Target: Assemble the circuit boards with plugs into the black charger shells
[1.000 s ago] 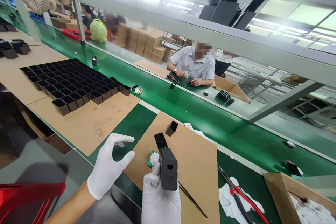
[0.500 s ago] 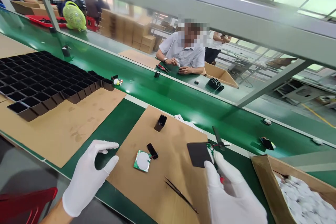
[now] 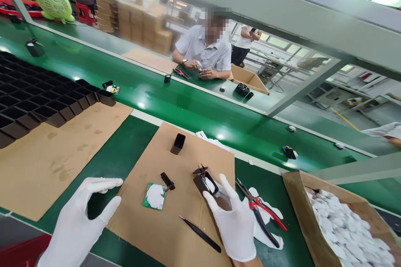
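Note:
My left hand (image 3: pixel 84 215), in a white glove, is held over the near edge of the table, thumb and fingers apart with nothing between them. My gloved right hand (image 3: pixel 233 221) has its thumb and fingertips at the right end of a black plastic case (image 3: pixel 200 185). White padding, a bit of circuit board and a small black piece on wires show at the case's open top. To its left lies a green circuit board (image 3: pixel 151 205) with a white pad on it and a black part (image 3: pixel 167 180) wired to it. Black tweezers (image 3: pixel 200 233) lie nearer to me.
An empty black case (image 3: pixel 178 144) stands on the cardboard sheet (image 3: pixel 140 154). Red-handled pliers (image 3: pixel 261 210) lie over a white glove at right, beside a box (image 3: pixel 302 212) of white pads. Rows of black cases (image 3: pixel 53 112) fill the left. A person (image 3: pixel 205 52) works across the green belt.
My right hand has moved left and brought the black case down over the cardboard, uncovering the pliers. My left hand keeps its open shape. The camera view has shifted.

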Demonstrator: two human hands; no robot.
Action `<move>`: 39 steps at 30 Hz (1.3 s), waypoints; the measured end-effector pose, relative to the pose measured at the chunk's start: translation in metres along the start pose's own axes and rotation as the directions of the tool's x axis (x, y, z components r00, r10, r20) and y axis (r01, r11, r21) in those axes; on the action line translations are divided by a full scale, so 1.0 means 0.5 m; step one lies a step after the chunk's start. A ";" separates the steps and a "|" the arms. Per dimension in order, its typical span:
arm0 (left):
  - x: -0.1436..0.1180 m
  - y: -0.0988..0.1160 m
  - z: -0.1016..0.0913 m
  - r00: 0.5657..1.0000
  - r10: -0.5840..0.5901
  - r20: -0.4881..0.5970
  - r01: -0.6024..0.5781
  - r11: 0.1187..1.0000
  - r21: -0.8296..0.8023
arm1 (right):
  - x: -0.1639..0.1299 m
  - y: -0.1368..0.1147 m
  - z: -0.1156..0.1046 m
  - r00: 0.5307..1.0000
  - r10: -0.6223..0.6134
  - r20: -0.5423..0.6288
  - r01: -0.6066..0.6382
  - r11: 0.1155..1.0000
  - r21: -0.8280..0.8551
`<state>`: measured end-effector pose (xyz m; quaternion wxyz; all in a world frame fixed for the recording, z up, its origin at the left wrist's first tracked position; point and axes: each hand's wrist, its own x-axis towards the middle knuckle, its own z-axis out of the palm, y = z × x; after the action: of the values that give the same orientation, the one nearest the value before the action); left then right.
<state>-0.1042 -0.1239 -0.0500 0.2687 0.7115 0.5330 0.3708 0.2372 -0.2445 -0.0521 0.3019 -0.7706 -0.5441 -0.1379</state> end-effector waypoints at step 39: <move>0.260 0.005 0.124 0.952 0.258 0.166 -0.240 0.963 -0.123 | -0.002 -0.361 -0.022 0.523 0.356 0.774 -0.528 -0.578 0.622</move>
<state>-0.0320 0.0006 -0.0525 0.3027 0.7892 0.3928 0.3623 0.0716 -0.2112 0.0129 0.7465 -0.3983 0.0058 0.5330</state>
